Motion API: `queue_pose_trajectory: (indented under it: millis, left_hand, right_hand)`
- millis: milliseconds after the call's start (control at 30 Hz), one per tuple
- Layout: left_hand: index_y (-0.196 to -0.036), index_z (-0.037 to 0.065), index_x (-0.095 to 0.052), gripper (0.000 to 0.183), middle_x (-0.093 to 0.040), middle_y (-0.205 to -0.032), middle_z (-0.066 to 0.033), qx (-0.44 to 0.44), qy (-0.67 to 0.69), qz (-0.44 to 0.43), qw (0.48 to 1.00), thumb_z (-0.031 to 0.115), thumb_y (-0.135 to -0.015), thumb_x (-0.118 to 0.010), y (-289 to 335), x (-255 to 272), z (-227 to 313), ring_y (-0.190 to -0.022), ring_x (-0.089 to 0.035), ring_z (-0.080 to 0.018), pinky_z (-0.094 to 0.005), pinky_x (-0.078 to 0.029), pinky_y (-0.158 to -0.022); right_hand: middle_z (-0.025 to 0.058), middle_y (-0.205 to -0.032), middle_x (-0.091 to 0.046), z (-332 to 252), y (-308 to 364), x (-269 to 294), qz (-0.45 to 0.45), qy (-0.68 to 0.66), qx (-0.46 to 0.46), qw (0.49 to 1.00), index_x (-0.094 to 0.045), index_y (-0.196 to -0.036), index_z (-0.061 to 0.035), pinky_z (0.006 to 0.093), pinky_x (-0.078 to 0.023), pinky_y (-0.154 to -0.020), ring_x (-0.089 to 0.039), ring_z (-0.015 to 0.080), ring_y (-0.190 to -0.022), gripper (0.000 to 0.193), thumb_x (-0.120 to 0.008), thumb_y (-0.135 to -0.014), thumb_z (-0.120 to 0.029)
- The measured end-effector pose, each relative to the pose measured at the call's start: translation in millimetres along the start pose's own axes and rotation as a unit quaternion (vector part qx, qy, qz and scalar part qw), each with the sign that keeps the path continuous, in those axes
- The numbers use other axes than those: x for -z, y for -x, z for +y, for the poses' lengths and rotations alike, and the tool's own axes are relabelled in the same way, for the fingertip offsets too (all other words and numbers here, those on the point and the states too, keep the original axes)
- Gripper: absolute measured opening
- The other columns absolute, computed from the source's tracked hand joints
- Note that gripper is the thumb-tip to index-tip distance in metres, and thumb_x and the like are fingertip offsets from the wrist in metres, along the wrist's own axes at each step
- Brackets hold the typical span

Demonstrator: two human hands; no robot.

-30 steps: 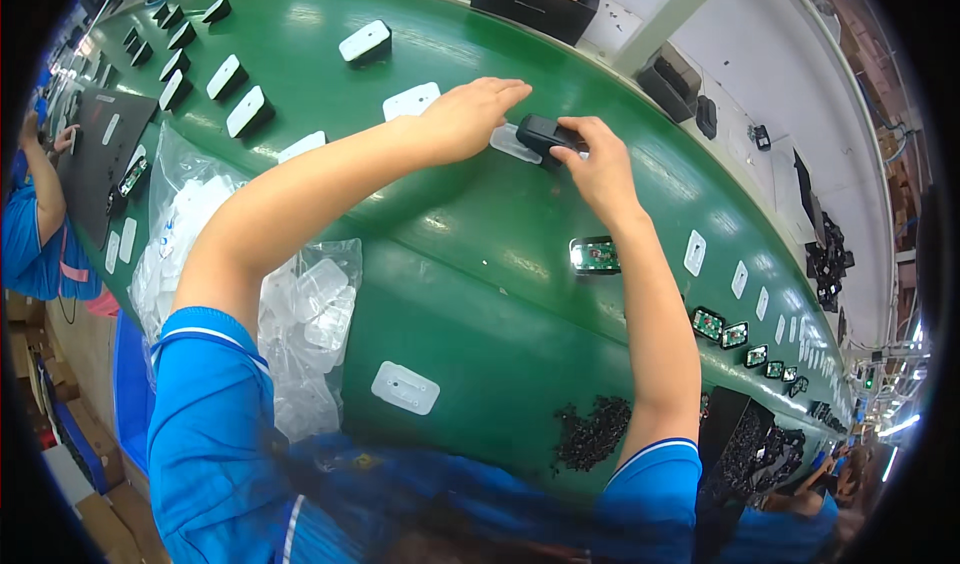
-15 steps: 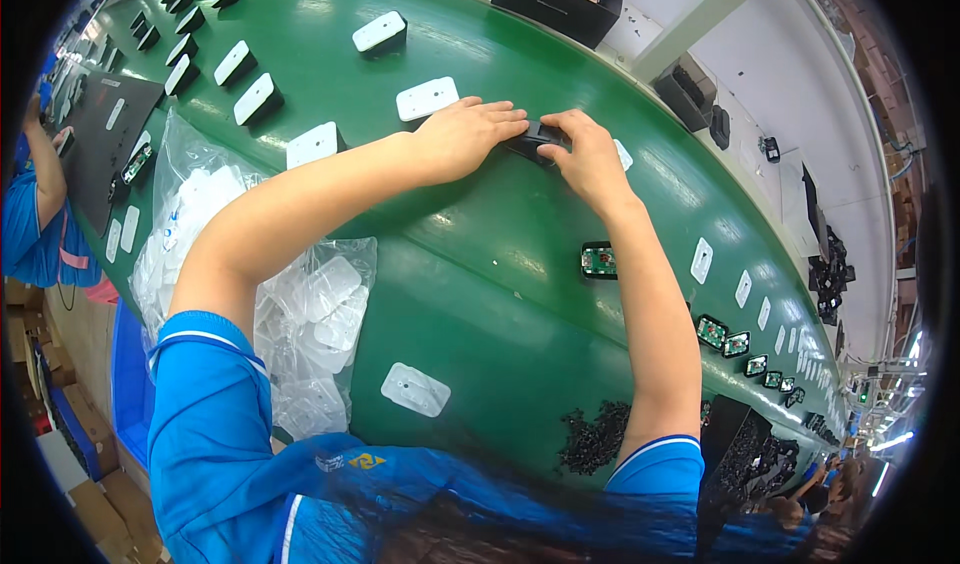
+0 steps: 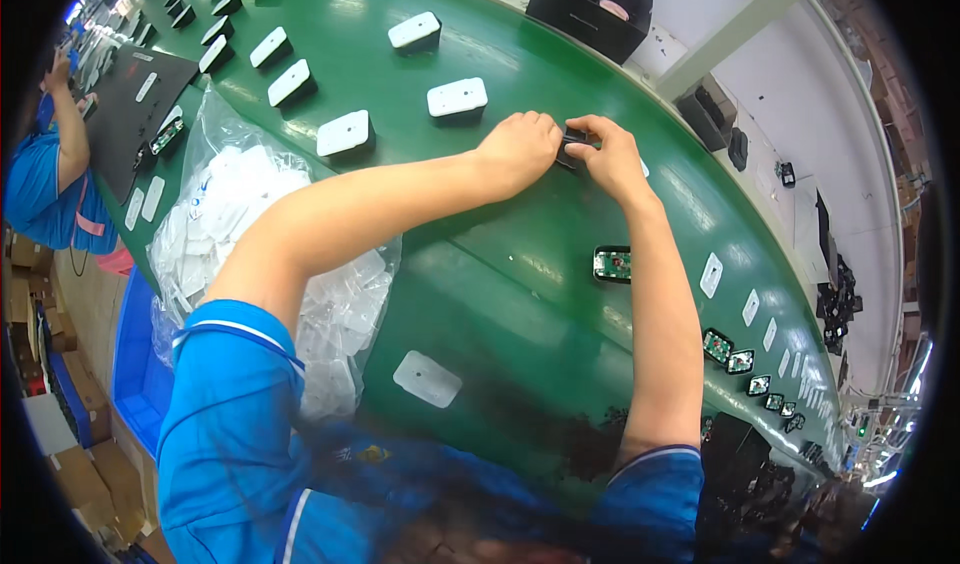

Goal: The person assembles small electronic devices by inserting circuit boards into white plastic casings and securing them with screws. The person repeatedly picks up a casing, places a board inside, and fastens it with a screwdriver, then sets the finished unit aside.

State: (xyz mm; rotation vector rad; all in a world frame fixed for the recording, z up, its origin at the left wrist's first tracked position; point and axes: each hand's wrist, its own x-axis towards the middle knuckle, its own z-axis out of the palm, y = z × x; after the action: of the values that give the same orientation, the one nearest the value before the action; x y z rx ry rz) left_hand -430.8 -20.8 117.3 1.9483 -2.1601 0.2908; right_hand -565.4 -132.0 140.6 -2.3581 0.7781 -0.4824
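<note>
My two hands meet over the far middle of the green work surface, around a small black housing (image 3: pixel 568 151). My left hand (image 3: pixel 518 154) has its fingers curled against the left side of it. From the other side, my right hand (image 3: pixel 612 156) grips the housing between thumb and fingers. Much of the housing is hidden by the hands. Beyond my left hand stands a black unit with a white top (image 3: pixel 457 98). An open black case with a green circuit board (image 3: pixel 611 263) lies next to my right forearm.
Clear plastic bags of white covers (image 3: pixel 340 334) lie under my left arm, and a loose white cover (image 3: pixel 428 379) lies nearer me. More white-topped units (image 3: pixel 345 135) stand at the far left. Circuit-board cases (image 3: pixel 740 362) line the right. A co-worker's arm (image 3: pixel 72 134) shows far left.
My left hand, flat over the housing before, now has its fingers bent around it. The view has shifted a little, so most things appear further right.
</note>
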Motion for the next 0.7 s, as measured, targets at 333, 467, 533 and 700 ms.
queue_pose_trajectory:
  millis: [333, 467, 533, 700]
  left_hand:
    - [-0.091, 0.001, -0.061, 0.024, -0.063, -0.087, -0.0194, 0.057, 0.140, -0.022, 0.988, 0.021, -0.079, -0.065, -47, -7, -39, -0.089, -0.061, -0.0354, -0.0433, -0.048, -0.079]
    - [-0.102, 0.001, -0.064, 0.029, -0.067, -0.078, -0.0168, 0.188, 0.291, -0.186, 0.919, 0.026, -0.088, -0.060, -76, 7, -51, -0.065, -0.067, -0.0257, -0.0368, -0.054, -0.064]
    - [-0.108, 0.003, -0.061, 0.031, -0.065, -0.072, -0.0116, 0.250, 0.398, -0.229, 0.852, 0.028, -0.092, -0.057, -81, 2, -64, -0.051, -0.060, -0.0175, -0.0307, -0.052, -0.047]
    - [-0.104, 0.001, -0.057, 0.034, -0.062, -0.069, -0.0098, 0.294, 0.318, -0.283, 0.856, 0.032, -0.090, -0.056, -84, 4, -73, -0.046, -0.056, -0.0180, -0.0315, -0.050, -0.044]
  right_hand:
    - [0.0104, -0.096, -0.068, 26, -31, 6, 0.008, -0.106, -0.073, 0.992, -0.065, -0.107, -0.0017, 0.0299, -0.049, -0.078, -0.063, 0.0177, -0.086, 0.029, -0.063, -0.086, -0.022]
    - [0.0097, -0.093, -0.068, 31, -10, 31, 0.126, -0.088, -0.066, 0.986, -0.066, -0.103, -0.0025, 0.0294, -0.048, -0.078, -0.063, 0.0163, -0.085, 0.028, -0.062, -0.087, -0.025]
    - [0.0090, -0.091, -0.068, 32, 8, 50, 0.163, -0.120, -0.052, 0.978, -0.066, -0.102, -0.0026, 0.0288, -0.048, -0.077, -0.063, 0.0154, -0.085, 0.026, -0.062, -0.087, -0.024]
    - [0.0085, -0.095, -0.066, 9, 91, 89, 0.117, -0.009, -0.051, 0.992, -0.066, -0.101, -0.0057, 0.0310, -0.047, -0.079, -0.061, 0.0184, -0.088, 0.026, -0.068, -0.082, -0.023]
